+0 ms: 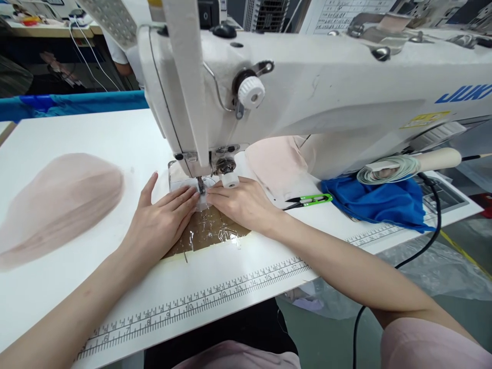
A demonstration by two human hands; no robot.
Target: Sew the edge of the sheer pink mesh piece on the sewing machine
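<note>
I have both hands flat on the white sewing table (115, 138), meeting at the centre of the frame right under the needle of the white industrial sewing machine (307, 87). My left hand (161, 223) lies palm down with the fingers spread and the thumb pointing toward the upper left, its fingertips pressing on a small translucent whitish fabric piece (202, 201) at the presser foot. My right hand (240, 202) comes in from the right, fingers together and flattened, its tips touching the same piece just beside the needle; neither hand is pinching anything that I can see, both simply press down. Below the two hands, a patch of shiny brown tape (209, 230) covers the table surface. At the left of the frame a large sheer pale pink mesh piece (61, 200) lies well apart from my hands. Right of my right hand, green-handled thread snips (309, 200) rest on a pale pink fabric heap (280, 166) under the machine arm, and further right sits a crumpled blue cloth (380, 200). A printed ruler strip (200, 300) runs along the table's near edge.
</note>
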